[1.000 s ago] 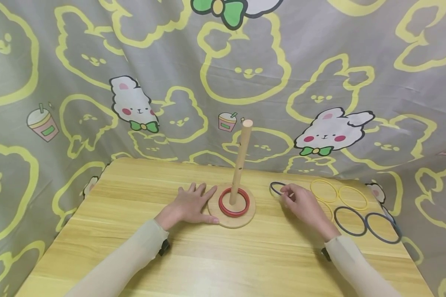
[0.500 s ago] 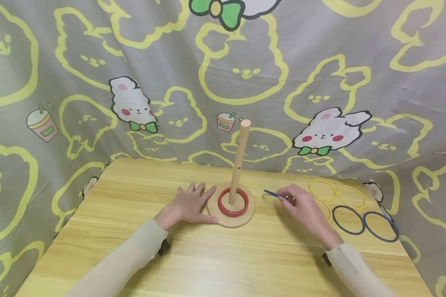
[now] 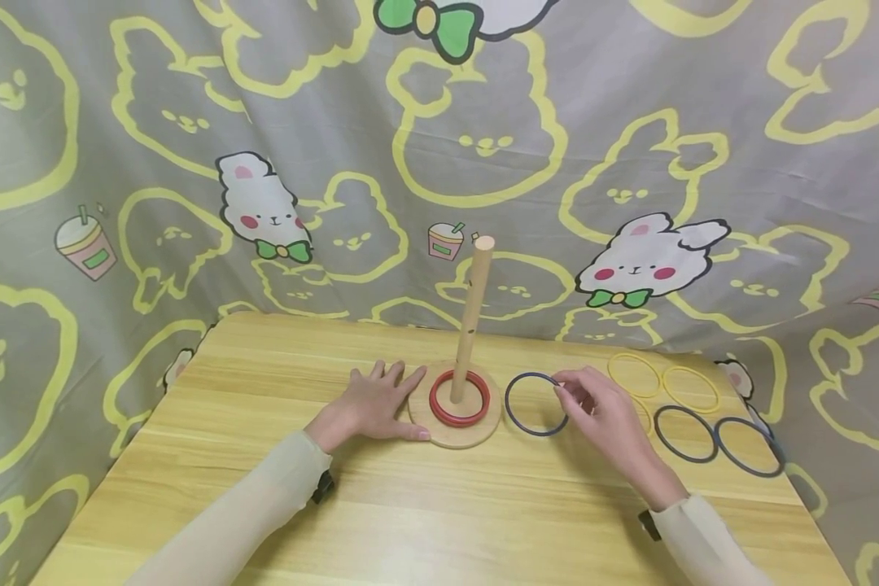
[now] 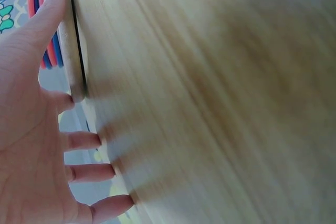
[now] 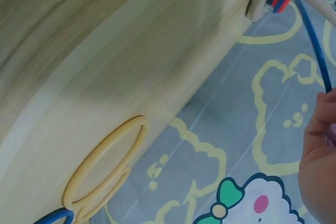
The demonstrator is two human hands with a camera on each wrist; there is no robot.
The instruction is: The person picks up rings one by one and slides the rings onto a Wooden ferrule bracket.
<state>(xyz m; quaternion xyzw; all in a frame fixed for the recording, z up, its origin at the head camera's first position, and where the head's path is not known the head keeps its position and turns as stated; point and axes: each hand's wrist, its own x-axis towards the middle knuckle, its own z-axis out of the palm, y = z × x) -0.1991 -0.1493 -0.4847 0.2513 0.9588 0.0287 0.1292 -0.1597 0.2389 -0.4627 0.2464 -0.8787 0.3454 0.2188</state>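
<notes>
My right hand (image 3: 599, 415) pinches a thin blue ring (image 3: 507, 403) between thumb and fingers, just above the table and right of the wooden stand. The ring's flat face is turned up toward the head camera; in the right wrist view the same blue ring (image 5: 314, 43) shows edge-on. A wooden peg (image 3: 472, 317) rises from a round base (image 3: 457, 440). Around its foot lies a red ring (image 3: 434, 407), top of a stack of red and blue rings (image 4: 51, 53) seen in the left wrist view. My left hand (image 3: 377, 407) rests with spread fingers, thumb and forefinger touching the base's left edge.
On the table's right side lie several yellow rings (image 3: 692, 368), one partly behind my right hand. Blue rings (image 3: 657, 431) lie nearer, some overlapping at the table's right edge. A grey patterned curtain (image 3: 366, 122) hangs behind the wooden table (image 3: 410, 521) and at its sides.
My right hand has lifted the blue ring off the table, turned it through an edge-on position, and brought it left, nearer the base. The left hand stays where it was.
</notes>
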